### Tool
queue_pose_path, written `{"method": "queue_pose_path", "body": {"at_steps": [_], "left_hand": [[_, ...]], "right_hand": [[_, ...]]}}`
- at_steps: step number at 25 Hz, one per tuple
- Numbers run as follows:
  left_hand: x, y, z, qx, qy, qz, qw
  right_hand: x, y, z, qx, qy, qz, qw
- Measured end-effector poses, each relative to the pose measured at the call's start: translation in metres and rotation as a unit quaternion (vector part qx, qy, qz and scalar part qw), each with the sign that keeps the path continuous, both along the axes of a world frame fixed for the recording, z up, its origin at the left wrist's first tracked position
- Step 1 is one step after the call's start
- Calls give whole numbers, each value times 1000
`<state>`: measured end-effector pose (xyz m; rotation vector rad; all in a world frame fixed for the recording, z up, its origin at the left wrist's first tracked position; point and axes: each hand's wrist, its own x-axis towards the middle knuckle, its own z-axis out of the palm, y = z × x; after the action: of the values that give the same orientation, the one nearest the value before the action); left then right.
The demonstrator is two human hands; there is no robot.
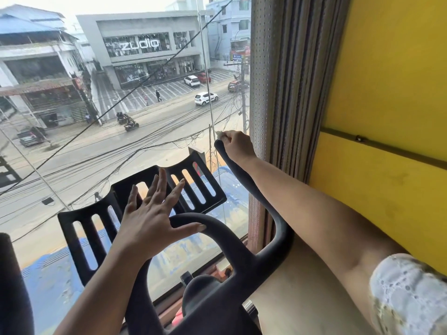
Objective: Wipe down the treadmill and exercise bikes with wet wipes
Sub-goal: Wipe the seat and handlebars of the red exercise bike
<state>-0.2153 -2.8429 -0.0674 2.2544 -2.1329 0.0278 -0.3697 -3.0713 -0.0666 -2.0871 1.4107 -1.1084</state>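
Note:
An exercise bike's black handlebar fills the lower middle, with a slotted black console tray behind it. My right hand reaches far forward to the tip of the right handlebar horn and pinches a small whitish wipe against it. My left hand hovers with fingers spread straight over the tray and the curved centre bar, its thumb near the bar. It holds nothing.
A large window stands directly behind the bike, looking over a street. A striped curtain hangs at the right, beside a yellow wall. Another black handlebar grip rises at the lower left edge.

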Motion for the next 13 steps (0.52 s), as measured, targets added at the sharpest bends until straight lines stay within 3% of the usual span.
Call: {"method": "queue_pose_path", "body": {"at_steps": [4,6,10,13], "left_hand": [[0,-1,1,2,3,2,1000],[1,-1,1,0,4,2,1000],[1,-1,-1,-1,4,0,1000],[2,-1,-1,-5,6,0,1000]], "right_hand": [[-7,-4,10,-73,128,153,977],[-13,-8,14,-85,179,182,963],[8,-11,13,-26,129,54,990],[15,-1,1,-126,206,41,970]]}}
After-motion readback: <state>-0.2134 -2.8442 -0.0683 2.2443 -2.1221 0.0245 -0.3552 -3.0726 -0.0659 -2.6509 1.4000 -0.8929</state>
